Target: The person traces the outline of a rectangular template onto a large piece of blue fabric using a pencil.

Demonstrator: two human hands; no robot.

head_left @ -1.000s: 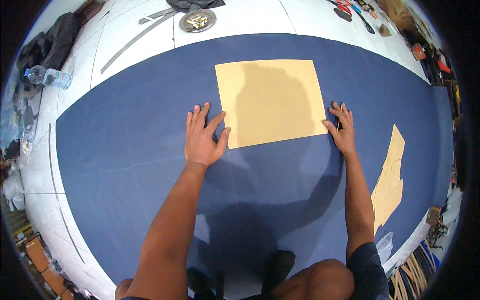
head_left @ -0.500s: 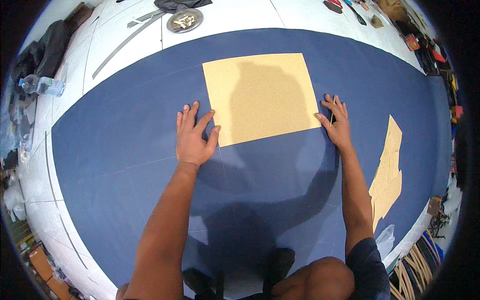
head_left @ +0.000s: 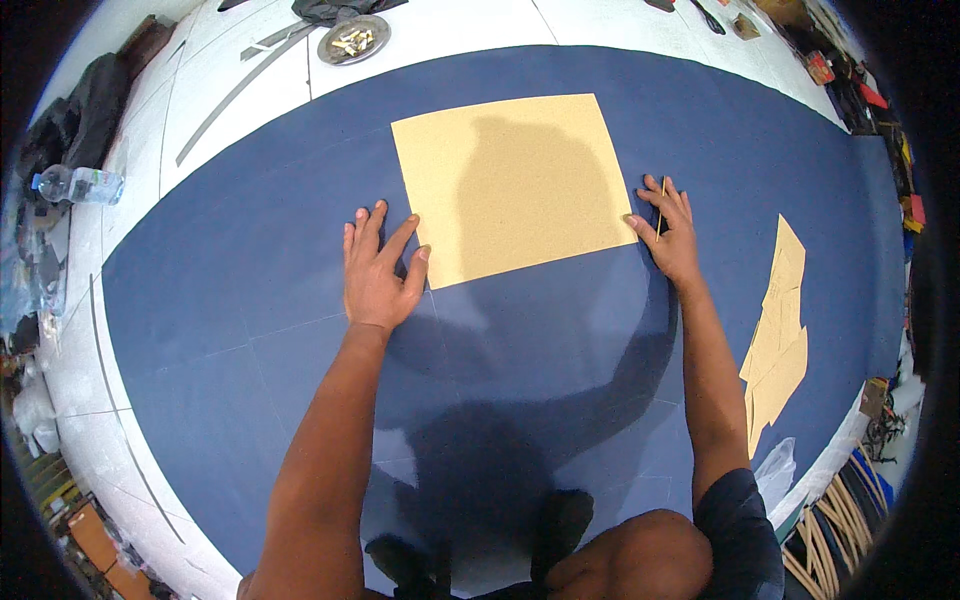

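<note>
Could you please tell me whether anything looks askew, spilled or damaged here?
Nothing looks spilled. Only the tan pieces at right stand out: their outline is jagged and uneven, unlike the neat four-sided sheet, though I can't tell whether that's damage.

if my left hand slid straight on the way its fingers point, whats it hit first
Most likely the tan sheet: the left hand seems to touch its left edge; farther on, the round dish lies roughly in line.
</note>
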